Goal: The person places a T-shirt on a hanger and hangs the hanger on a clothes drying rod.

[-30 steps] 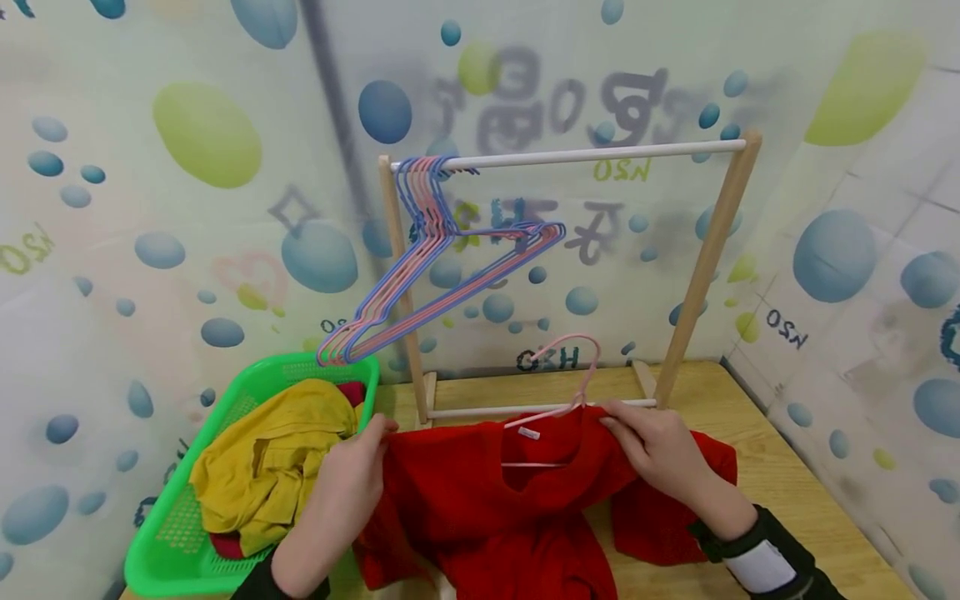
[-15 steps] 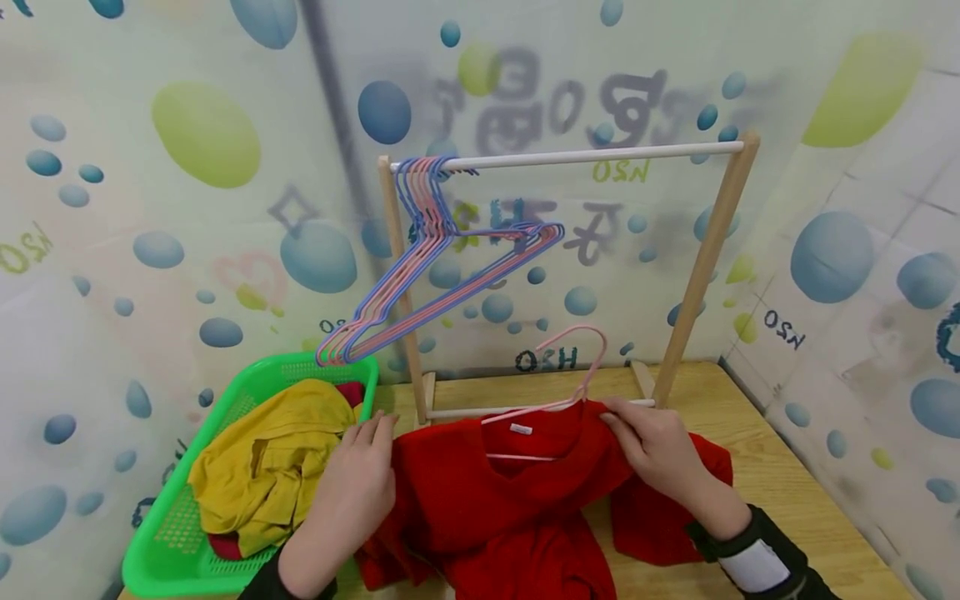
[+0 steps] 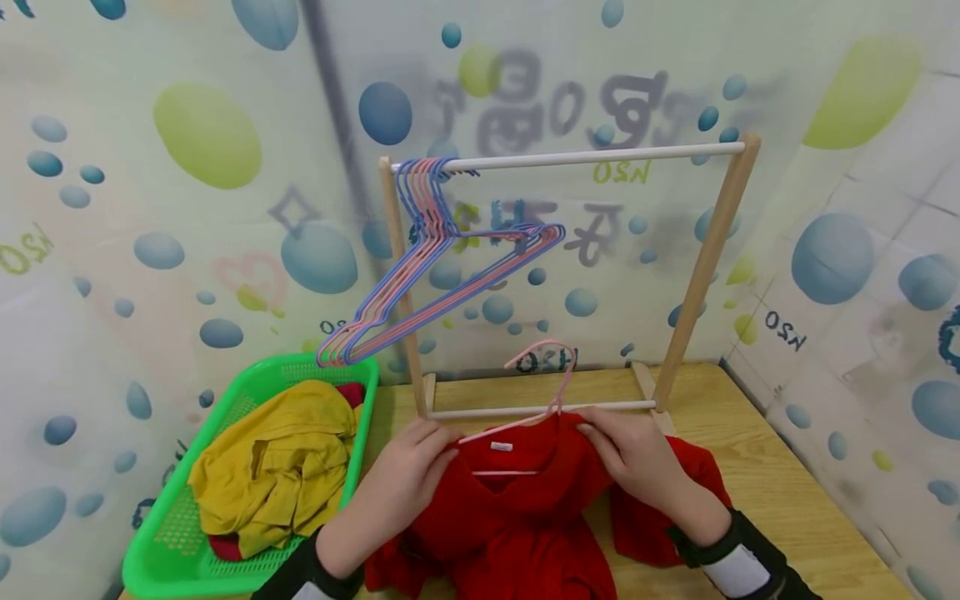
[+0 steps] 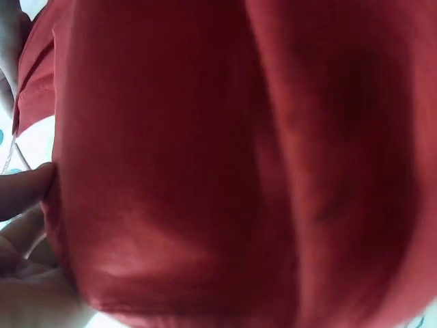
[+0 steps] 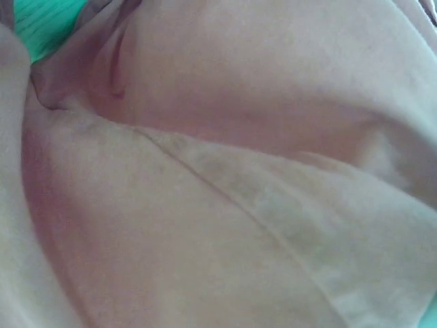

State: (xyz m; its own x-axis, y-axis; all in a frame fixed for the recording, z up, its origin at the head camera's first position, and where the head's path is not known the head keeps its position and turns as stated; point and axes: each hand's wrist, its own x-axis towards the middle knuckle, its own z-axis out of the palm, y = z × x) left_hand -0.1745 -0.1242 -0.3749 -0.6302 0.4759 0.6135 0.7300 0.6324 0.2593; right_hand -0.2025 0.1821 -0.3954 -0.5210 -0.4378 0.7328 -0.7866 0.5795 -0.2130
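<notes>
A red shirt (image 3: 525, 533), its neckline toward the rack and a small white label inside the collar, hangs over a pink hanger (image 3: 567, 379). The hanger's hook and part of one arm stick out at the collar; the rest lies inside the shirt. My left hand (image 3: 408, 475) pinches the shirt's left shoulder beside the hanger arm. In the left wrist view, its fingers (image 4: 27, 191) hold the cloth's edge. My right hand (image 3: 637, 458) pinches the other shoulder next to the collar. Close cloth (image 5: 205, 225) with a seam fills the right wrist view, hiding that hand.
Behind the shirt stands a wooden rack (image 3: 705, 275) with a white top bar. Several blue and pink hangers (image 3: 427, 267) hang at its left end. Left on the wooden table (image 3: 780, 467) is a green basket (image 3: 161, 533) with yellow clothing (image 3: 277, 458) in it.
My left hand has moved right, from the shirt's outer shoulder to nearer the collar. The hanger's hook has shifted left. My right hand has moved slightly left, still pinching its shoulder.
</notes>
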